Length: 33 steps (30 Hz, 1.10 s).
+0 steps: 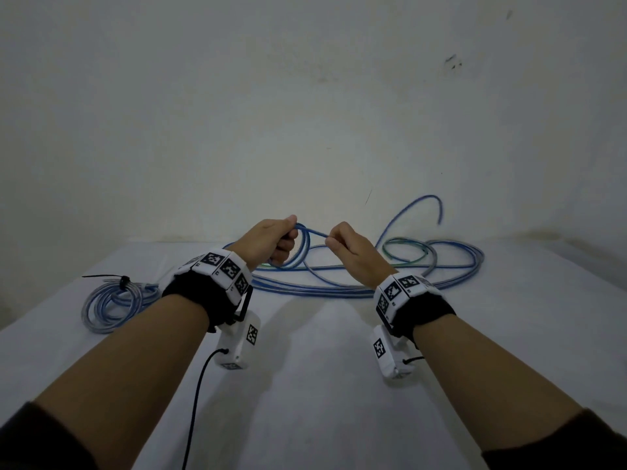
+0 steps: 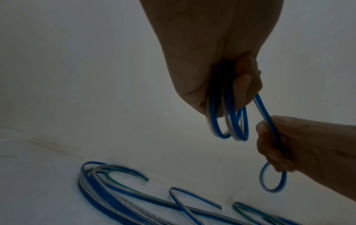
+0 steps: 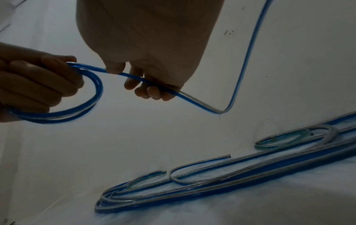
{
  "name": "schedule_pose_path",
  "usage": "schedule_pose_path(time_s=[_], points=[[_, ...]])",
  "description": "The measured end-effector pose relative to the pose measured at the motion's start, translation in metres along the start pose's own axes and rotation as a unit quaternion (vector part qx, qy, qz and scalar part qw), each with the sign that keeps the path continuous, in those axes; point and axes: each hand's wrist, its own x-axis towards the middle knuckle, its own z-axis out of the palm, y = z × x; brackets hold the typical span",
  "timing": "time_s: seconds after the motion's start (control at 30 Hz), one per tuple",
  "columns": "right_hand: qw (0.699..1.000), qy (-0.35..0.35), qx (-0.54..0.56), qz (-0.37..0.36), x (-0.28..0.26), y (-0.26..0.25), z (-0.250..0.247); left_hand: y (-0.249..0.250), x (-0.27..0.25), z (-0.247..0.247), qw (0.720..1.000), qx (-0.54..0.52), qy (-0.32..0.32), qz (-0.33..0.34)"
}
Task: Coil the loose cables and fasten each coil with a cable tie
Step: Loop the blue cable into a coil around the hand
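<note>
White table [image 1: 305,385] | tied coil [image 1: 112,301] far left | both hands grip blue cable [image 1: 314,234], apparently taut

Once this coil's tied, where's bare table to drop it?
Free: the near table between the forearms, and the patch between the tied coil and the loose cables. The front right also looks bare. Crowded: the far centre and right, under the left hand and right hand, both gripping the blue cable.
</note>
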Motion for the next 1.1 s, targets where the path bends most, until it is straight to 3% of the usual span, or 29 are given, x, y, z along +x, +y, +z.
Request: schedule_pose_path(time_s=[0.1,0.27,0.5,0.6,0.7,0.77,0.8,0.93,1.03,1.1], points=[[1.000,0.019,-0.021,0.005,-0.002,0.004,-0.003,0.002,-0.001,-0.003,1.000,0.005,0.022,0.002],[0.997,0.037,-0.066,-0.033,0.008,0.006,-0.005,0.002,-0.002,0.003,0.999,0.049,-0.007,-0.008],[0.997,0.064,0.018,0.047,0.003,0.018,-0.009,0.003,0.000,-0.007,0.996,-0.084,0.027,0.001],[0.991,0.109,0.028,0.079,0.001,0.025,-0.009,0.004,0.000,-0.012,0.993,-0.115,0.034,0.008],[0.971,0.205,-0.075,0.097,0.002,0.032,-0.010,0.003,0.001,-0.010,0.991,-0.132,0.017,0.005],[0.942,0.235,-0.208,0.121,0.003,0.034,-0.012,0.002,0.000,-0.009,0.992,-0.122,0.003,0.010],[0.934,0.241,-0.223,0.141,0.004,0.033,-0.013,0.002,0.000,-0.008,0.993,-0.121,-0.003,0.013],[0.928,0.280,-0.090,0.226,0.013,0.019,-0.017,0.003,0.000,-0.005,0.991,-0.127,-0.024,0.018],[0.934,0.301,0.013,0.190,0.012,0.013,-0.015,0.003,-0.002,-0.002,0.992,-0.111,-0.050,0.029],[0.939,0.301,0.003,0.163,0.011,0.013,-0.016,0.004,-0.003,0.000,0.992,-0.101,-0.068,0.038]])
